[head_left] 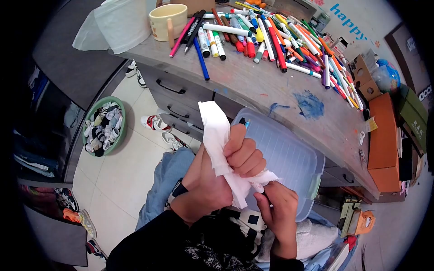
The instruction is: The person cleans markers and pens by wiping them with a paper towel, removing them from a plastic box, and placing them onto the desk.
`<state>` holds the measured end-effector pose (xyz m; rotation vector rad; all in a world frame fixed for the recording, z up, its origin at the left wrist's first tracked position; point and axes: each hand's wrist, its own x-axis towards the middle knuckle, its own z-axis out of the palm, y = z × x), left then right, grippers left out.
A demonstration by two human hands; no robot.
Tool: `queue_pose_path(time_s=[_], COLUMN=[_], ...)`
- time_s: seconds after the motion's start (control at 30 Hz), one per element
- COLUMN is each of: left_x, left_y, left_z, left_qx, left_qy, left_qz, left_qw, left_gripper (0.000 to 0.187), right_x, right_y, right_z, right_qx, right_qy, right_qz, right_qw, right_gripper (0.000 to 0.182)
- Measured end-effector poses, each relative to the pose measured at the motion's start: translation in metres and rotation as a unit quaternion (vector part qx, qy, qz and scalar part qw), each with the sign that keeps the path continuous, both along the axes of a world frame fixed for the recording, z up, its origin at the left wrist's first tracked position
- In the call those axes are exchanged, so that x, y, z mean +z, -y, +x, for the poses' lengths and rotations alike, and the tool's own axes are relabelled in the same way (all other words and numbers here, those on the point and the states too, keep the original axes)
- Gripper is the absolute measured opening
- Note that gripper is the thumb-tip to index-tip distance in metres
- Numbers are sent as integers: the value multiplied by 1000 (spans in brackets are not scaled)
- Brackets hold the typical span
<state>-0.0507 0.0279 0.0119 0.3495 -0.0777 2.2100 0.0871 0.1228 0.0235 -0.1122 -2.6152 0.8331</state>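
My left hand is closed around a crumpled strip of white tissue, whose loose end sticks up above the fingers. More of the tissue hangs below the fist and spreads toward my right hand. The fingers of my right hand are bent and closed on a short white piece at the tissue's torn edge; what it is I cannot make out. Both hands are close together over my lap, in front of a translucent plastic bin with a pen or two inside.
A grey desk bears a large pile of markers, a yellow mug, a white tissue pack and blue stains. On the floor are a green basin of socks and several shoes. An orange box stands right.
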Motion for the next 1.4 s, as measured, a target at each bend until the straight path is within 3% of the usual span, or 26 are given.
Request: queue_pose_path(time_s=[0.47, 0.83, 1.17, 1.3, 1.37, 1.4], left_x=[-2, -6, -4, 10, 7, 1], left_y=[-1, -1, -1, -3, 0, 4], left_z=[-7, -11, -14, -9, -5, -4], left_qx=[-13, -10, -8, 63, 91, 87], left_qy=[38, 13, 29, 84, 86, 33], left_qz=[8, 64, 98, 11, -28, -49], left_qw=[999, 998, 995, 994, 992, 994], left_gripper=[45, 35, 31, 28, 38, 49], right_x=[-1, 3, -8, -18, -16, -15], right_y=[2, 3, 4, 3, 3, 4], right_z=[12, 25, 48, 58, 58, 56], right_qx=[-19, -26, -125, -205, -244, -245], right_qy=[4, 27, 1, -59, -105, -106], right_qz=[-9, 22, -35, -77, -91, -90], right_qw=[1000, 999, 992, 974, 960, 959], right_gripper=[21, 20, 13, 15, 19, 19])
